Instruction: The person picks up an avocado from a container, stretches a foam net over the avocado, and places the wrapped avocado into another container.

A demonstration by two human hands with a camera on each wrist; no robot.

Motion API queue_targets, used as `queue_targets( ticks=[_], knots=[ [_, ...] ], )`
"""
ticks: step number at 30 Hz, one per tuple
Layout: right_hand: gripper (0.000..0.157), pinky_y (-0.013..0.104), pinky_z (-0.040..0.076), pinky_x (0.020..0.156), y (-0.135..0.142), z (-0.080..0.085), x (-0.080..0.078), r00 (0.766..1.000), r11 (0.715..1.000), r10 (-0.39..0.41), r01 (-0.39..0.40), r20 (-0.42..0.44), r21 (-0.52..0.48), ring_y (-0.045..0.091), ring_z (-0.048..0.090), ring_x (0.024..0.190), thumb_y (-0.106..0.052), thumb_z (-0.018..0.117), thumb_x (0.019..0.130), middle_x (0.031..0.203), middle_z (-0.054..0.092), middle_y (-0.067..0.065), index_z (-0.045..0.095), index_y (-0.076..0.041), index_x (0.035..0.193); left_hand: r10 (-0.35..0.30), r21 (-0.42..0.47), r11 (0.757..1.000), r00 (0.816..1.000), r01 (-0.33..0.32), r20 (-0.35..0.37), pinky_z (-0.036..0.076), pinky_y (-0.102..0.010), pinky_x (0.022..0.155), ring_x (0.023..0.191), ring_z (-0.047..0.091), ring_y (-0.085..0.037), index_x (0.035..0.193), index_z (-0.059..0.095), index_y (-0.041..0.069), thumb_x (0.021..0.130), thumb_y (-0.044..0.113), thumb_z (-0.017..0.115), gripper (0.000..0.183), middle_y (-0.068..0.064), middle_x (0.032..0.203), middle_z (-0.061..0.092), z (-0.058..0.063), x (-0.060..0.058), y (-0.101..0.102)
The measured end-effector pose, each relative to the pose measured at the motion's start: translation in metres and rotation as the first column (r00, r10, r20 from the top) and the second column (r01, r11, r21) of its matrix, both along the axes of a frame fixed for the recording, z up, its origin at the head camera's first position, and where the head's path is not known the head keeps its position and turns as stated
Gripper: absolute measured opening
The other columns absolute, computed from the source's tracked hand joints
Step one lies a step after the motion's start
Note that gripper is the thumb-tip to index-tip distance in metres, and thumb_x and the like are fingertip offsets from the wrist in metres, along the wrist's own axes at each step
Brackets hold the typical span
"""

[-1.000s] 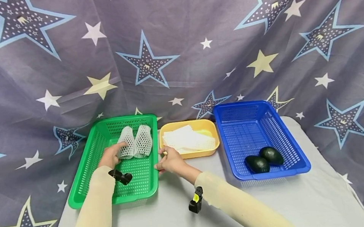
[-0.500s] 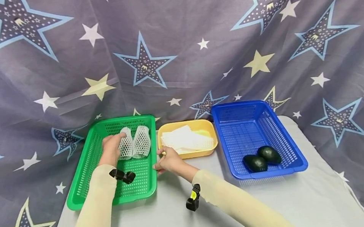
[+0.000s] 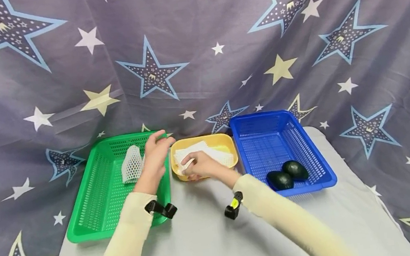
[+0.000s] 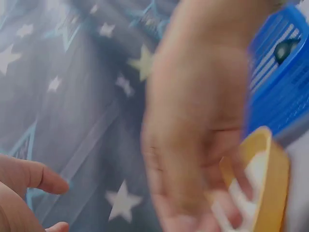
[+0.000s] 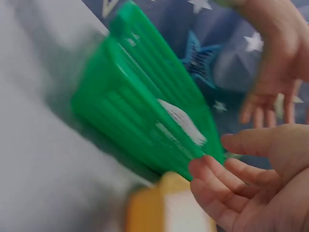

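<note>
My left hand [image 3: 156, 158] hovers over the right side of the green basket [image 3: 85, 219], fingers spread and holding nothing. Beneath and beside it stands a white foam fruit net [image 3: 132, 165], bulging; what it contains cannot be made out. A second net is mostly hidden by this hand. Over the front of the yellow basket [image 3: 233, 146], my right hand [image 3: 202, 165] hangs with loosely bent fingers and nothing between them; the right wrist view shows its fingers [image 5: 217, 188] apart from the thumb. Flat white foam nets [image 3: 216, 154] lie in the yellow basket, partly covered by that hand.
To the right is a blue basket [image 3: 328, 178] with two dark green avocados [image 3: 295, 170] in its front part. All baskets stand on a white-covered table [image 3: 205, 249]. A grey star-patterned cloth [image 3: 183, 18] hangs close behind them.
My left hand has left the left-hand net and moved right, over the second one. My right hand has let go of the green basket's edge and moved right over the yellow basket.
</note>
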State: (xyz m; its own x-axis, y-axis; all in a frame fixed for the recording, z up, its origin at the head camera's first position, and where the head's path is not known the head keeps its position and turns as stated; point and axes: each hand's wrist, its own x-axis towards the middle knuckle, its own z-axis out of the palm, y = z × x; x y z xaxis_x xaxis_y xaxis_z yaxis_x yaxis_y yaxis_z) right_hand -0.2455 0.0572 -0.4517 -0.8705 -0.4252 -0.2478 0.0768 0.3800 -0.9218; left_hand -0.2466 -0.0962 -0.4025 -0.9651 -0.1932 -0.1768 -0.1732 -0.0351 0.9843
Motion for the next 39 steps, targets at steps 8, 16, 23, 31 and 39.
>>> queue_targets(
  ticks=[8,16,23,31,39],
  knots=[
    [0.029,0.033,0.06,0.067,0.085,0.042,-0.028,0.974,0.982,0.014,0.03,-0.227,0.189,0.035,0.072,0.08,-0.002,0.07,0.091,0.092,0.073,0.022,0.066,0.006,0.119,-0.038,0.062,0.997,0.998,0.041,-0.051,0.045,-0.039,0.105,0.122,0.054,-0.031,0.137,0.054,-0.001,0.087,0.001,0.062,0.051,-0.025,0.135,0.056,-0.019,0.021,0.072],
    [0.03,0.038,0.059,0.081,0.153,0.062,-0.04,0.941,0.908,0.1,0.046,-0.322,0.417,0.03,0.07,0.089,-0.008,0.071,0.093,0.1,0.073,0.022,0.066,0.005,0.119,-0.241,0.063,0.969,0.97,0.238,0.042,0.052,-0.031,0.094,0.103,0.063,-0.022,0.137,0.053,-0.005,0.084,0.001,0.067,0.056,-0.028,0.126,0.065,-0.055,0.031,0.131],
    [0.034,0.043,0.058,0.086,0.196,0.06,-0.046,0.931,0.786,0.262,-0.053,-0.253,0.616,0.027,0.071,0.092,-0.012,0.075,0.091,0.101,0.075,0.019,0.067,0.003,0.12,-0.35,0.111,0.936,0.923,0.336,0.159,0.051,-0.023,0.078,0.082,0.058,-0.011,0.139,0.053,-0.008,0.084,0.002,0.069,0.058,-0.006,0.099,0.07,-0.081,0.026,0.156],
    [0.042,0.041,0.059,0.085,0.216,0.045,-0.045,0.906,0.642,0.399,-0.165,-0.143,0.749,0.028,0.068,0.096,-0.015,0.079,0.086,0.11,0.072,0.02,0.067,0.002,0.122,-0.33,0.214,0.934,0.918,0.285,0.22,0.051,-0.045,0.107,0.08,0.059,-0.011,0.139,0.051,-0.011,0.084,-0.007,0.064,0.057,-0.009,0.107,0.064,-0.098,0.014,0.173],
    [0.053,0.039,0.057,0.086,0.222,0.033,-0.04,0.897,0.55,0.441,-0.233,-0.042,0.802,0.024,0.062,0.094,-0.014,0.084,0.078,0.117,0.068,0.018,0.064,0.001,0.126,-0.318,0.231,0.935,0.922,0.268,0.222,0.056,-0.041,0.101,0.103,0.071,-0.031,0.139,0.052,-0.01,0.085,-0.01,0.062,0.056,-0.026,0.135,0.061,-0.108,0.008,0.181]
  ],
)
